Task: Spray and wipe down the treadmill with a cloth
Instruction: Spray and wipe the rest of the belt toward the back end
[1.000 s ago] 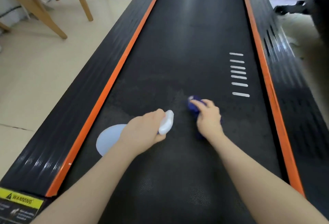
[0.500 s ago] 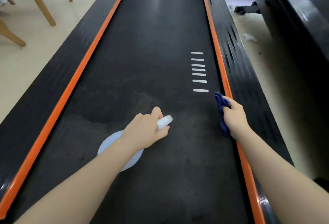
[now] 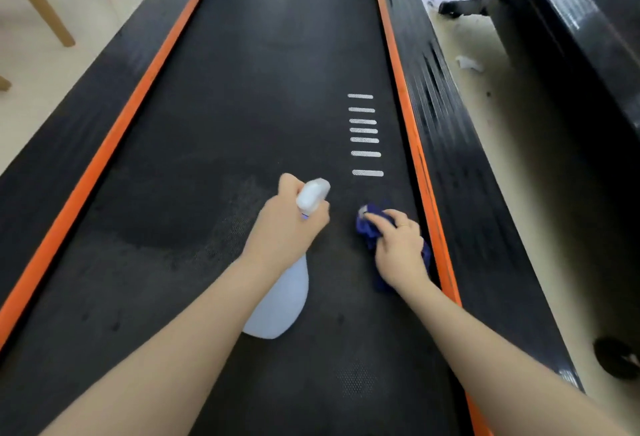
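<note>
On black belt between orange strips: left hand grips bottle, right hand pinches blue cloth against belt by right strip. Damp patch left. Beige floor, wooden legs beyond.

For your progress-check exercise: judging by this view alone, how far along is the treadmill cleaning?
Partly done. A darker, damp-looking patch on the treadmill belt suggests spraying there. In hand: the left hand grips the spray bottle, and the right hand presses the blue cloth on the belt near the orange strip. Left: the far belt and black side rails look dry.
</note>
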Available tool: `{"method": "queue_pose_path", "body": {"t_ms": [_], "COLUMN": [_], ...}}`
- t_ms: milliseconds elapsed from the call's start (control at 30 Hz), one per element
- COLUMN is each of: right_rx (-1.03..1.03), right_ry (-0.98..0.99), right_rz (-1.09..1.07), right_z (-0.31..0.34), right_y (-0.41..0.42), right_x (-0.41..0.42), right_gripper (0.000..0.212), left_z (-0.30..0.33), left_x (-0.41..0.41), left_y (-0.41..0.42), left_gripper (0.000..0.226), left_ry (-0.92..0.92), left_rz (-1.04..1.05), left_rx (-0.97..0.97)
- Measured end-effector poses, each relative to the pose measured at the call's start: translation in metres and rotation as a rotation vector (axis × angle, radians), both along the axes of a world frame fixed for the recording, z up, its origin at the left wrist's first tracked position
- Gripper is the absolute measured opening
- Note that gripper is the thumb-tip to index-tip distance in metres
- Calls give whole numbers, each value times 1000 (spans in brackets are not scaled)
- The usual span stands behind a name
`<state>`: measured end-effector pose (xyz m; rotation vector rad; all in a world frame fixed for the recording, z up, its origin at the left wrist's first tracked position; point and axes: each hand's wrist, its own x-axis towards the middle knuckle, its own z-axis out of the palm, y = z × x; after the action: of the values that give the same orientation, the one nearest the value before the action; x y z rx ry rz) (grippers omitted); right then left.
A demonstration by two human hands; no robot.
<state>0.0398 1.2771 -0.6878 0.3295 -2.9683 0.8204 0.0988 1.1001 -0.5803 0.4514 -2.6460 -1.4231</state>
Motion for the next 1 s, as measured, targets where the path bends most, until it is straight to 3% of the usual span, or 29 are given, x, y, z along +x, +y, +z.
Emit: {"method": "queue_pose_path", "body": {"t_ms": [100,167,300,500,667,900,1000], "right_rx": [147,199,142,181,178,120,182], "right_ry": [215,366,199,298,249,340,191], "right_rz": [273,327,96,509,132,353,182], "right_z": [-3,-10,-1,-17,-5,-17,-11], "right_y": [-6,0,-18,13,-6,17,1], "right_x": [-11,-38,-72,-41,-110,-51,-94], "right_gripper": [46,45,42,56,50,54,49], "left_z": [6,4,5,-3,-3,-10,-10], "left_x": [-3,-10,-21,-30,-41,-44,-47], "left_y": [-19,-27,-29,-25,-36,-39,-32], "left_gripper": [22,21,23,20,20,23,20], "left_ry": [81,138,278,256,243,223,201], "left_rz": [13,26,111,66,-30,-36,-93], "left_rx": [26,37,91,147,159,154,116]}}
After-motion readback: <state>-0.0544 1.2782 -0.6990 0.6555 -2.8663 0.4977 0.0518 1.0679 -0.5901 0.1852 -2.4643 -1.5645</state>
